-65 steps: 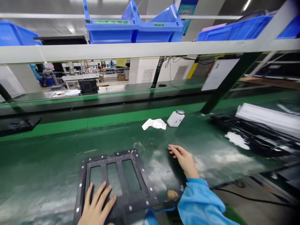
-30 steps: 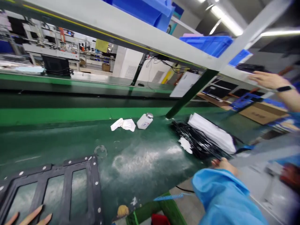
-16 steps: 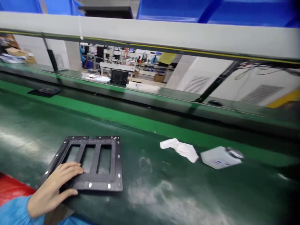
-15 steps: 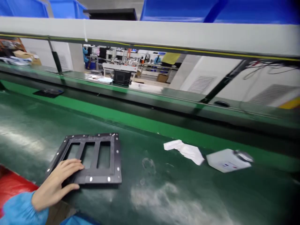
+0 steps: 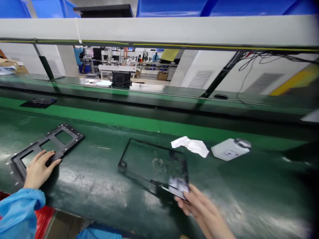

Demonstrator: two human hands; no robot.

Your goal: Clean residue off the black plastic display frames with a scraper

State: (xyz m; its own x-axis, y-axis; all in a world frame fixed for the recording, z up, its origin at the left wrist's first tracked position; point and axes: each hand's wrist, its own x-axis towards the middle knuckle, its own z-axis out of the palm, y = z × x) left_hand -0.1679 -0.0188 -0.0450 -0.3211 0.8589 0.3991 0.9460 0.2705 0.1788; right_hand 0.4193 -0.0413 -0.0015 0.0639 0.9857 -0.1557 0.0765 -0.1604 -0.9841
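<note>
My left hand (image 5: 41, 169) rests with fingers spread on a dark frame (image 5: 57, 153) that has three rectangular openings and light dots along its edges. It lies flat on the green bench at the left. On the right, my right hand (image 5: 199, 205) pinches the near right corner of a thin black-edged rectangular frame (image 5: 154, 143). Its middle looks see-through, and a pale, shiny patch (image 5: 178, 186) shows near my fingers. This frame is tilted over the bench, its far left corner away from me.
White crumpled cloth (image 5: 191, 146) and a white bottle with a metal cap (image 5: 230, 150) lie toward the back right. A flat black item (image 5: 38, 103) is at the far left. Red material (image 5: 45, 220) shows below the bench edge. Blue bins (image 5: 171, 7) sit on the shelf above.
My right hand has come into view holding the thin black-edged frame. My left hand has shifted left, and the dark frame under it has moved left and turned. The view has shifted too.
</note>
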